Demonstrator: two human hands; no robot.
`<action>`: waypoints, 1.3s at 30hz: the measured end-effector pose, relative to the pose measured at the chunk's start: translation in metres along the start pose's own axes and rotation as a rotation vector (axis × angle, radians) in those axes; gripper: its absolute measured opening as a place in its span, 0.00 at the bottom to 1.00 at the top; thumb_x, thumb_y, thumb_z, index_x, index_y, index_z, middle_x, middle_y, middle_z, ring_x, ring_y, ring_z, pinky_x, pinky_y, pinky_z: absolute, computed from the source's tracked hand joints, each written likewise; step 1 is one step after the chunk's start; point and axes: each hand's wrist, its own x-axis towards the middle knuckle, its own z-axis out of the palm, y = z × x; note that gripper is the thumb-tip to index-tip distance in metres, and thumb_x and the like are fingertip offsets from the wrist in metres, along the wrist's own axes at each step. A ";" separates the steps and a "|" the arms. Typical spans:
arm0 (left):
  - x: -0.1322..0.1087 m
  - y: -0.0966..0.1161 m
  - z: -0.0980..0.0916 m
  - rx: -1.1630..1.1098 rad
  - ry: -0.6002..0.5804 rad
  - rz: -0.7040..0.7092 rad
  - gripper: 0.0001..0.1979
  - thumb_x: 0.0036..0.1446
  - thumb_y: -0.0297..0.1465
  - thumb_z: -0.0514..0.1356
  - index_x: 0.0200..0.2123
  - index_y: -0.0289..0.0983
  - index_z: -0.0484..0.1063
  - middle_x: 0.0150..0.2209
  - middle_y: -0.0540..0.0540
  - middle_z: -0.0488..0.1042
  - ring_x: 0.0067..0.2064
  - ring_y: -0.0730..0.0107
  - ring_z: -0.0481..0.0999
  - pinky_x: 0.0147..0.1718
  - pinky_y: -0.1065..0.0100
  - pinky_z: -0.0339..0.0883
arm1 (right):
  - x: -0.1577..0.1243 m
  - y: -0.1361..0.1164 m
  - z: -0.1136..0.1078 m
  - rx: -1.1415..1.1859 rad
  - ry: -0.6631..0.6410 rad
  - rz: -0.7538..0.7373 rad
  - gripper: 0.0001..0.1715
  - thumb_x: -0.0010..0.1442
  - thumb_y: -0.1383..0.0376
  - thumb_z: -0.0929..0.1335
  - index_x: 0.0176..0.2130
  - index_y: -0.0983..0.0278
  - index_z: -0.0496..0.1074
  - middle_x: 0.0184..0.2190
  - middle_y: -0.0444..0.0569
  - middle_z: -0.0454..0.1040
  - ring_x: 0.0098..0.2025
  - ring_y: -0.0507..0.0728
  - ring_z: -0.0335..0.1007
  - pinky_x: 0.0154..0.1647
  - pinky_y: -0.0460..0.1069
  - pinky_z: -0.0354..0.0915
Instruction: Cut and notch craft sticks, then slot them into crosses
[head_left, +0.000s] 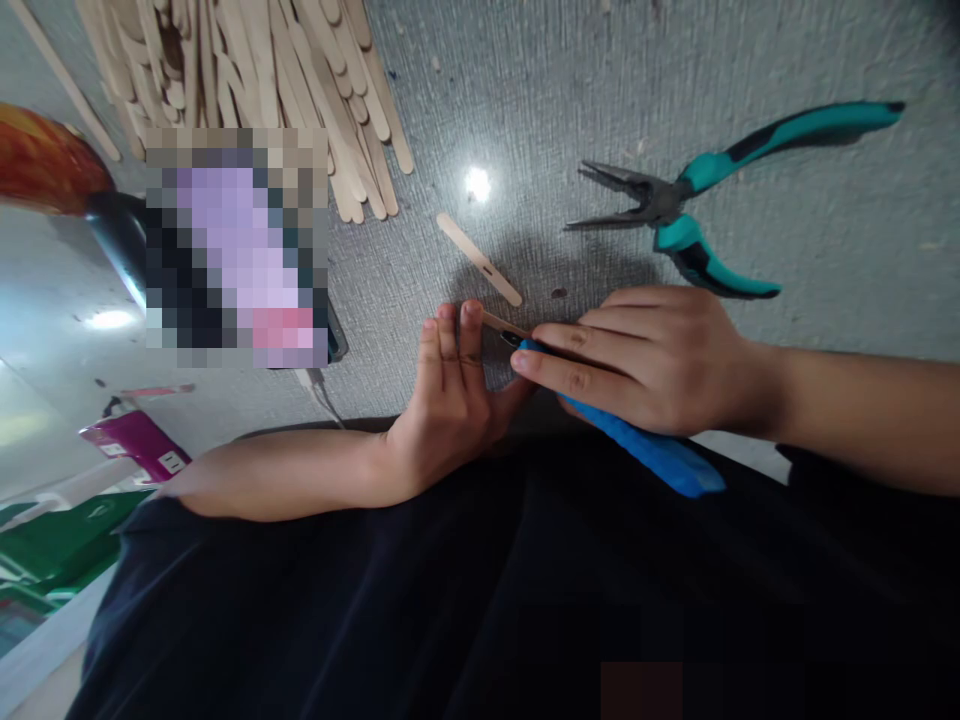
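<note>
My right hand (652,360) is closed round a long blue-handled knife-like tool (637,440). The tool's small dark tip meets a wooden craft stick (504,325) on the table, but its exact shape is hard to make out. My left hand (454,410) holds the stick's other end down, with three fingers lying close together over it and the thumb partly hidden beneath the right hand. Just beyond the fingertips lies another craft stick (469,247) with a small dark slot near its middle.
Teal-handled pliers (660,200) lie with jaws apart at the right. A heap of craft sticks (330,90) covers the back left. Near it are a blurred-out phone-like object (337,335) with a cable and an orange-and-black object (52,160). A purple power strip (142,445) sits at far left.
</note>
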 end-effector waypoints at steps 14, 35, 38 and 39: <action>0.001 0.001 0.000 -0.007 -0.012 0.002 0.45 0.83 0.33 0.68 0.91 0.39 0.50 0.84 0.14 0.55 0.82 0.14 0.54 0.75 0.15 0.70 | 0.002 -0.003 -0.001 0.059 0.056 0.021 0.14 0.86 0.66 0.70 0.60 0.56 0.87 0.50 0.51 0.94 0.37 0.61 0.87 0.33 0.58 0.74; -0.002 0.000 0.001 0.051 0.016 0.013 0.49 0.82 0.33 0.70 0.92 0.42 0.46 0.86 0.15 0.52 0.83 0.17 0.51 0.77 0.20 0.73 | 0.002 0.002 -0.008 0.013 0.042 -0.025 0.16 0.87 0.68 0.68 0.59 0.63 0.87 0.48 0.53 0.94 0.37 0.58 0.87 0.33 0.55 0.76; -0.001 -0.001 0.001 0.116 0.056 0.038 0.48 0.82 0.35 0.70 0.92 0.41 0.48 0.85 0.13 0.55 0.83 0.16 0.51 0.75 0.23 0.78 | -0.001 0.002 -0.009 -0.017 0.003 -0.026 0.16 0.89 0.66 0.68 0.59 0.58 0.87 0.51 0.50 0.95 0.39 0.57 0.87 0.35 0.54 0.77; -0.001 -0.001 0.001 0.117 0.048 0.038 0.48 0.82 0.34 0.70 0.92 0.41 0.48 0.85 0.13 0.55 0.83 0.16 0.51 0.74 0.23 0.78 | -0.001 0.002 -0.009 -0.022 -0.014 -0.025 0.17 0.89 0.65 0.67 0.59 0.56 0.87 0.52 0.48 0.94 0.39 0.56 0.87 0.35 0.54 0.77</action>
